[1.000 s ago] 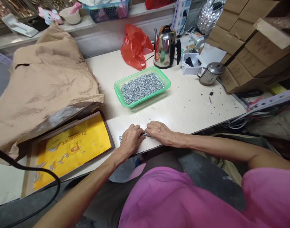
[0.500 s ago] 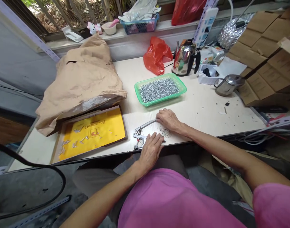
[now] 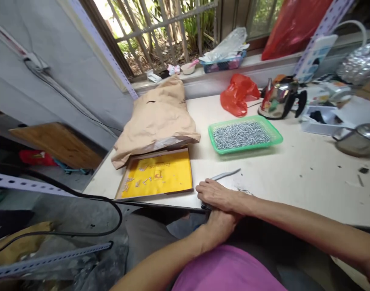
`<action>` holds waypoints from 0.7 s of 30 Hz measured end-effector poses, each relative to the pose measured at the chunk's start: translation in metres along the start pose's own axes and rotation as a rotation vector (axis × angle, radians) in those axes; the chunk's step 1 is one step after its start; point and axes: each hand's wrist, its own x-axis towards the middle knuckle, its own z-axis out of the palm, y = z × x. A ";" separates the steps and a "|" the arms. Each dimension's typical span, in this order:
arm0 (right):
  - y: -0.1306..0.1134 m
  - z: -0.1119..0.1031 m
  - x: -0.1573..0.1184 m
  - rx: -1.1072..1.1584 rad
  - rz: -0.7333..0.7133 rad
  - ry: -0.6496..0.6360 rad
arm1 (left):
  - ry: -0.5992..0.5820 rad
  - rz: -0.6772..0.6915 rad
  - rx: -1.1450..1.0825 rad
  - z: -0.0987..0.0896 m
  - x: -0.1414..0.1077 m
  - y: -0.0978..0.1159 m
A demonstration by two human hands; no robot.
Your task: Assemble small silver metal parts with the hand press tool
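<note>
My right hand [image 3: 217, 195] lies over the body of a small metal lever tool at the table's front edge, fingers bent down and close together. Whatever is in its fingertips is hidden. The tool's grey handle [image 3: 225, 174] sticks out behind the hand, pointing right. My left hand [image 3: 221, 224] is under the right hand and wrist at the table edge, its fingers covered. Left of the hands, a shallow tray [image 3: 192, 178] with a yellow Precomfort sheet [image 3: 173, 173] holds several small metal pins [image 3: 142, 169]. Behind them, a green basket [image 3: 217, 151] is full of small silvery metal pieces [image 3: 242, 135].
A brown paper sack [image 3: 162, 115] overlaps the tray's back. Along the back stand a red plastic bag [image 3: 238, 95] and a steel kettle [image 3: 277, 99]. To the right are a white box [image 3: 320, 127] and a metal pot [image 3: 359, 141]. A black cable [image 3: 112, 200] hangs at left.
The view has swung left. My right hand has left the tool's handle end and come over its body, across my left hand. The left hand's fingers, earlier flat beside the tool, are now covered.
</note>
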 end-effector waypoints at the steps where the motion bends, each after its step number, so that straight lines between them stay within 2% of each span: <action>1: 0.001 0.003 0.001 0.006 -0.007 -0.001 | 0.007 0.010 0.002 0.001 0.000 0.000; 4: 0.002 0.009 0.006 0.050 0.011 0.007 | 0.027 0.044 -0.024 0.001 0.000 0.003; 6: 0.003 0.004 0.007 0.086 0.069 0.073 | 0.032 0.049 -0.053 -0.004 0.001 0.007; 8: 0.008 -0.012 0.003 0.094 0.154 0.166 | 0.063 0.048 -0.039 -0.017 -0.002 0.007; 10: 0.021 -0.036 -0.007 0.102 0.223 0.316 | 0.159 0.012 0.038 -0.042 -0.009 -0.001; 11: 0.030 -0.049 -0.013 0.112 0.250 0.426 | 0.226 -0.044 0.097 -0.059 -0.015 -0.009; 13: 0.054 -0.072 -0.028 0.081 0.307 0.622 | 0.364 -0.245 0.231 -0.098 -0.031 -0.032; 16: 0.091 -0.089 -0.048 -0.061 0.410 0.739 | 0.450 -0.582 0.473 -0.157 -0.060 -0.078; 18: 0.105 -0.089 -0.057 -0.139 0.467 0.746 | 0.392 -0.764 0.594 -0.186 -0.078 -0.106; 21: 0.098 -0.077 -0.063 -0.136 0.474 0.735 | 0.243 -0.892 0.646 -0.205 -0.096 -0.134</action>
